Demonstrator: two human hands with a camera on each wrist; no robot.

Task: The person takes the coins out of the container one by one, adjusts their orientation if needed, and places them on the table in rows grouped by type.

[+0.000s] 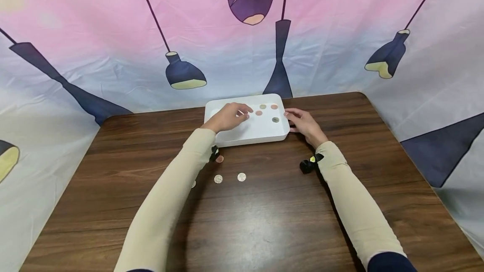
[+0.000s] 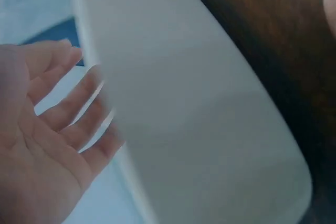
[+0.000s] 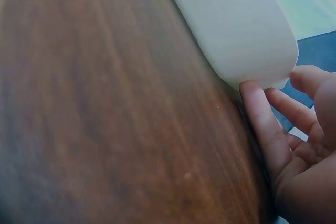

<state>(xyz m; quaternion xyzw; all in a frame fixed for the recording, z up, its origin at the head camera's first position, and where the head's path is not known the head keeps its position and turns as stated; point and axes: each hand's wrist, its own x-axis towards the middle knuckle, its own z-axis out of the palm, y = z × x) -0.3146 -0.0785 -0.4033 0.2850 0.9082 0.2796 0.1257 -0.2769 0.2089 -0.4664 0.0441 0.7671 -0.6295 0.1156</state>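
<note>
We are reaching our left hand (image 1: 228, 117) over the near wall of the white tray (image 1: 249, 137), fingers relaxed and loosely spread above the tray floor, gripping nothing that we can see; the left wrist view is showing the open palm (image 2: 37, 145) beside the blurred tray wall. We are resting our right hand (image 1: 304, 124) against the tray's right end, fingers extended and touching its outer wall; the right wrist view is showing the fingertips (image 3: 252, 90) pressing at the rounded corner (image 3: 273, 72), not curling round it.

Inside the tray, four small discs are lying just right of the left hand: two pinkish ones (image 1: 259, 113), a pale green one (image 1: 262, 106) and a darker one (image 1: 275, 119). Nearer to us than the tray, more discs are lying on the table: one reddish (image 1: 219, 159) close to the left sleeve, and two pale ones (image 1: 230, 177) further toward us.

The tray is sitting at the far middle of a dark wooden table (image 1: 264, 221). Wide bare wood is lying on both sides of the tray and toward us. Behind the tray, a printed cloth backdrop (image 1: 113, 32) is rising from the table's far edge.
</note>
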